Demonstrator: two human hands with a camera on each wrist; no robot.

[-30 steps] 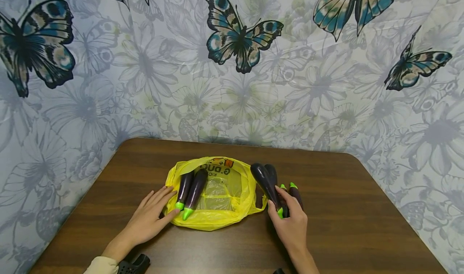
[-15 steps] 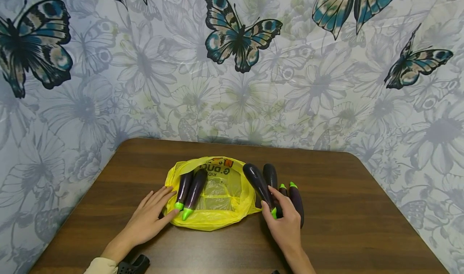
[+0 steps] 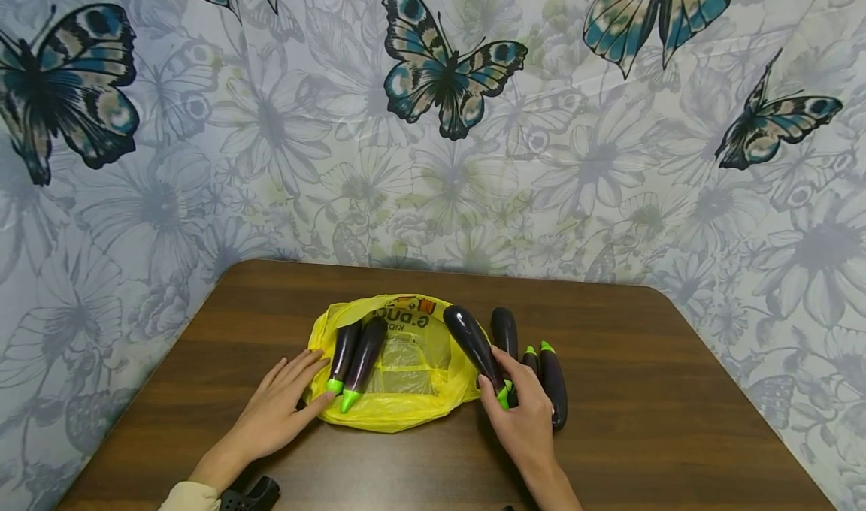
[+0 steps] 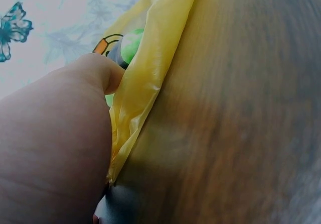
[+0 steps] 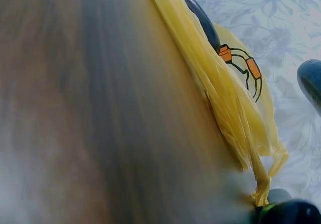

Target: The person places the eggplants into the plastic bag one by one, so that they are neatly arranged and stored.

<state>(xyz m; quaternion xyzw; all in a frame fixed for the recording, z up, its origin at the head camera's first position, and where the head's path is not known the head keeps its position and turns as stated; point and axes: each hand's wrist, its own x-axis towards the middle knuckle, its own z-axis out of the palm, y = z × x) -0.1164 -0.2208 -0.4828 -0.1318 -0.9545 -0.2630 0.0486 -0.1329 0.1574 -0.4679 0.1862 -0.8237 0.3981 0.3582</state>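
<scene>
Brown table [image 3: 649, 391]: surface ran wide either side of the gaping yellow bag [image 3: 389, 419], side edges well apart. Left hand [image 3: 287, 394]: straight fingers touched bag's left side. Right hand [image 3: 521, 413]: pinched eggplant [image 3: 471, 340] near its green end, at bag's right.

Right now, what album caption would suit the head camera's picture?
Left hand touching a yellow bag with two eggplants inside, right hand holding another eggplant at the bag's edge.

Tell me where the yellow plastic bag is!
In the head view, the bag sits just left of centre on the brown wooden table, between the left hand and the right hand.
</scene>
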